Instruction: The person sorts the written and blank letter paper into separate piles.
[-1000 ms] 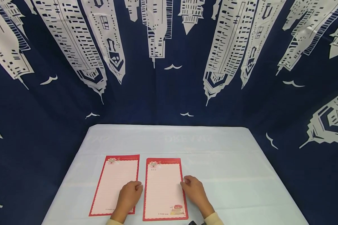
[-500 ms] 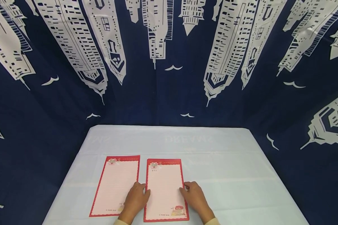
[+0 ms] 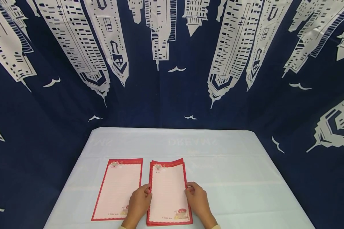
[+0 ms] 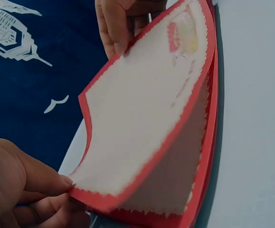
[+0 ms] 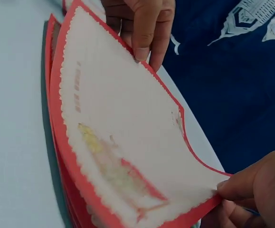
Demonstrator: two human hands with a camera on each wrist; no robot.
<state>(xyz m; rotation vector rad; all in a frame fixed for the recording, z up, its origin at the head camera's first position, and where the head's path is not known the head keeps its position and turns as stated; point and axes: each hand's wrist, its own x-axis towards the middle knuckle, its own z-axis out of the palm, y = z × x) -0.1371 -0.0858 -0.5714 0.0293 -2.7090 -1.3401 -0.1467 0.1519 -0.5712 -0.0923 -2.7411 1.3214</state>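
Note:
A red-bordered sheet of letter paper [image 3: 167, 190] curves up off a stack of like sheets, whose red edges [image 4: 206, 161] show beneath it in the left wrist view. At its left edge, my left hand [image 3: 140, 202] pinches the sheet between thumb and fingers. My right hand [image 3: 198, 198] pinches the opposite edge; in the right wrist view its thumb [image 5: 241, 183] lies on top of the paper. The sheet has a flower print at the top and a small coloured drawing at the lower right.
Another red-bordered sheet [image 3: 117, 187] lies flat on the left, its lower right corner partly behind my left hand. Both rest on a white-covered table [image 3: 232, 165]. A dark blue curtain [image 3: 172, 95] with white building prints hangs behind and along the sides.
My left hand has moved right from over the left sheet to the stack's left edge. Both hands now pinch the top sheet, which has bowed and lifted off the stack.

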